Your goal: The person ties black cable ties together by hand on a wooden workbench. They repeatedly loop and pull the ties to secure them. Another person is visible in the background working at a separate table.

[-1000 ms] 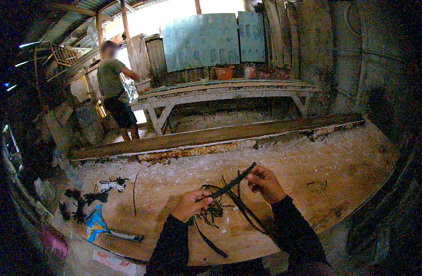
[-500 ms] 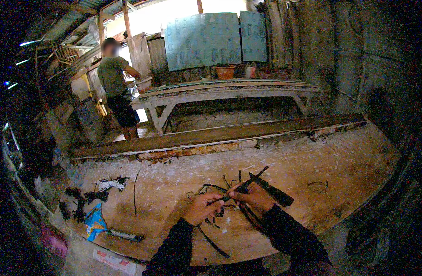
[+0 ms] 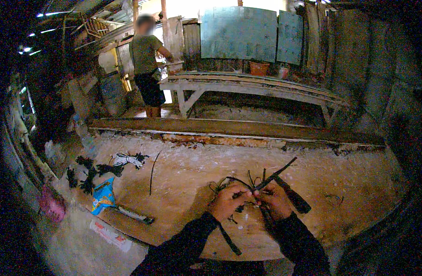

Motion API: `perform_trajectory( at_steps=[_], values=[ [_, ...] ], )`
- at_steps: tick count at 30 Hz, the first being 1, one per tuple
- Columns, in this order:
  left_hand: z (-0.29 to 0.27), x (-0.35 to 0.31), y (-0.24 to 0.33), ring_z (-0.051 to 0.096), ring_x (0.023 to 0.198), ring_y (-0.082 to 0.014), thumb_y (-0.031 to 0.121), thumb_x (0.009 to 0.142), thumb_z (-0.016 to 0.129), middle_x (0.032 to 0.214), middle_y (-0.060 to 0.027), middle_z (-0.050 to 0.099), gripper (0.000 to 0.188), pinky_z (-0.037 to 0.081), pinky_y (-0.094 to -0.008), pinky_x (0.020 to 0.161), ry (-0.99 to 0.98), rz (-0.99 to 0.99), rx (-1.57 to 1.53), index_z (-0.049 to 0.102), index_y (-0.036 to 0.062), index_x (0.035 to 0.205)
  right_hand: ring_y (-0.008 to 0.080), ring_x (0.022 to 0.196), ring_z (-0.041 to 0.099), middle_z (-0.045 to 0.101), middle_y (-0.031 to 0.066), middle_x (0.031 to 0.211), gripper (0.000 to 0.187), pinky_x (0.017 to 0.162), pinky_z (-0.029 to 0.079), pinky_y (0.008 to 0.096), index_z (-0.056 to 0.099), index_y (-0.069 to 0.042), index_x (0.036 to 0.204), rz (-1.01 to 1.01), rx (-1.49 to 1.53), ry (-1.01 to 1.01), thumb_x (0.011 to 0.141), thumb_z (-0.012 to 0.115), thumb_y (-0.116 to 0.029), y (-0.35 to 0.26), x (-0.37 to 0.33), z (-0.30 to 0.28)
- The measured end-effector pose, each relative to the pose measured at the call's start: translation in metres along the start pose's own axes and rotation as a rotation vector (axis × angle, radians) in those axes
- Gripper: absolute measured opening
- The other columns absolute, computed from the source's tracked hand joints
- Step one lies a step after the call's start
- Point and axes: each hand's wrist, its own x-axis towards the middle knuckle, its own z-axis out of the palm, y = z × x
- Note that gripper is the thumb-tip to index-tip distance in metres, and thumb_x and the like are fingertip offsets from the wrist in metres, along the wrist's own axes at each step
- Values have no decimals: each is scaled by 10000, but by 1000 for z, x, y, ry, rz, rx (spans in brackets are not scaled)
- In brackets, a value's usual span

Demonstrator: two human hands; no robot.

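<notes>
The left grip (image 3: 230, 201) and the right grip (image 3: 275, 201) met fingertip to fingertip, both closed in a pinch on a dark strip (image 3: 281, 171) at the spot where they came together. Its long end slanted up and away from the right grip, free in the air. Exactly how the fingers overlapped on it was too dim and blurred to tell.

The likeliest trouble seemed to be snagging: thin loose strands (image 3: 214, 187) lay just beyond the left grip, and a pull could have dragged them along with the strip. A broad dark strap (image 3: 297, 198) rested just to the right of the right grip, close enough for a knuckle to nudge it aside. Below the left grip, a short band (image 3: 230, 240) ran toward the near edge of the surface (image 3: 183, 195); a sleeve brushing it might have swept it off.

With so small a pinch, the strip could have slipped or twisted if either side had tugged unevenly. The dark pieces looked much alike in the poor light, so picking up the wrong one was another risk. A blue packet (image 3: 104, 197), well to the left of the left grip, posed little threat.
</notes>
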Motion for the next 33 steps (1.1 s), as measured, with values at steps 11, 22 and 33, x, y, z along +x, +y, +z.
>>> perform_trajectory(
  at_steps=[11,22,33],
  values=[
    [-3,0,3,547,743,-128,261,765,582,774,-52,596,247,415,-251,689,-31,6,8,590,25,836,99,528,516,565,27,651,75,466,409,206,553,-37,748,4,-37,15,721,611,-75,1,-5,4],
    [-6,1,4,535,681,-101,239,778,568,722,-37,588,225,417,-245,637,-46,-72,19,597,16,798,103,522,516,558,33,650,81,448,416,207,533,-36,702,24,90,-41,721,609,-57,3,-1,2],
    [-3,0,9,497,587,-75,253,788,557,676,2,552,225,417,-228,545,-47,-134,-90,591,32,815,105,523,513,560,40,647,53,466,412,200,523,-26,692,5,17,-86,715,571,-25,2,-3,4]
  ],
)
